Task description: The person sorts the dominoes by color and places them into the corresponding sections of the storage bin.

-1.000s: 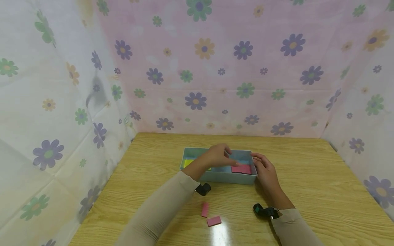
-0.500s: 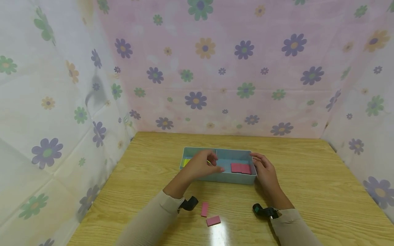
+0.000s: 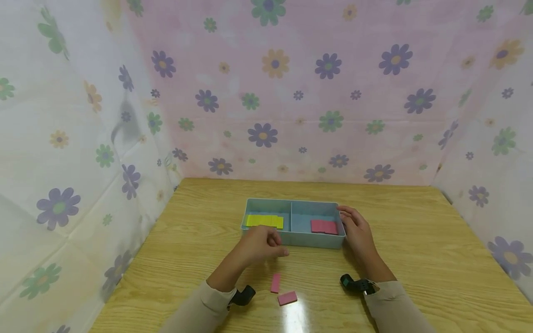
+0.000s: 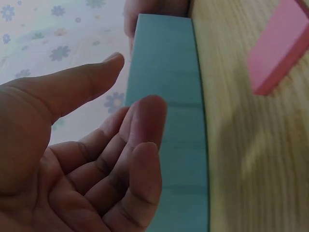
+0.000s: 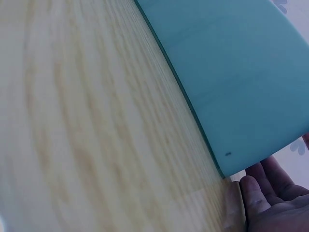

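Observation:
A pale blue two-compartment box (image 3: 316, 239) stands on the table. Yellow flat tiles (image 3: 264, 221) lie in its left compartment, and a row of pink tiles (image 3: 324, 226) in its right one. My left hand (image 3: 259, 245) is in front of the box, with loosely bent fingers and nothing in them. In the left wrist view its thumb (image 4: 91, 79) stands apart from the fingers. My right hand (image 3: 358, 233) rests against the box's right end, fingertips at the rim. The right wrist view shows its fingers right by the lower corner of the box (image 5: 231, 87).
Two loose pink tiles lie on the wooden table (image 3: 200, 208) in front of the box: one upright in view (image 3: 275, 283), one turned sideways (image 3: 287, 298). Flowered cloth (image 3: 266, 92) hangs behind and at both sides.
My left hand has drawn back from over the right compartment, leftward and toward me, uncovering the yellow tiles. The right hand stays at the box's end.

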Action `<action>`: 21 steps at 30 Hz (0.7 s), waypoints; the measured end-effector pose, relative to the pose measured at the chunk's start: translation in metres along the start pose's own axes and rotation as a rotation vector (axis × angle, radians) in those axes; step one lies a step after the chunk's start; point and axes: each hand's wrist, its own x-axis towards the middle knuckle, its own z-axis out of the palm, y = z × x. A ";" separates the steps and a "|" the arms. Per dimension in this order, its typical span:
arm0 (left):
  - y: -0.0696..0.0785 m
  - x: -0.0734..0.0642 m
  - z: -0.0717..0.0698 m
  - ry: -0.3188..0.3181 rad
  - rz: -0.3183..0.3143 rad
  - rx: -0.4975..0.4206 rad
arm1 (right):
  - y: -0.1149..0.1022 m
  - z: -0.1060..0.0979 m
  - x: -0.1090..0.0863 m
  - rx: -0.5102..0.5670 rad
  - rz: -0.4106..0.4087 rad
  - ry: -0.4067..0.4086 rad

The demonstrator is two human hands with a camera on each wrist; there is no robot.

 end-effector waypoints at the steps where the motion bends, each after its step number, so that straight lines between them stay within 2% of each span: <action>1: -0.002 -0.001 0.001 -0.007 -0.003 0.012 | 0.000 0.000 0.000 -0.002 -0.003 -0.002; 14: -0.014 0.000 0.006 -0.162 -0.046 0.097 | -0.001 -0.004 -0.001 -0.018 0.019 0.017; 21: -0.018 -0.004 0.011 -0.192 -0.052 0.103 | 0.001 0.000 0.002 0.001 0.024 0.008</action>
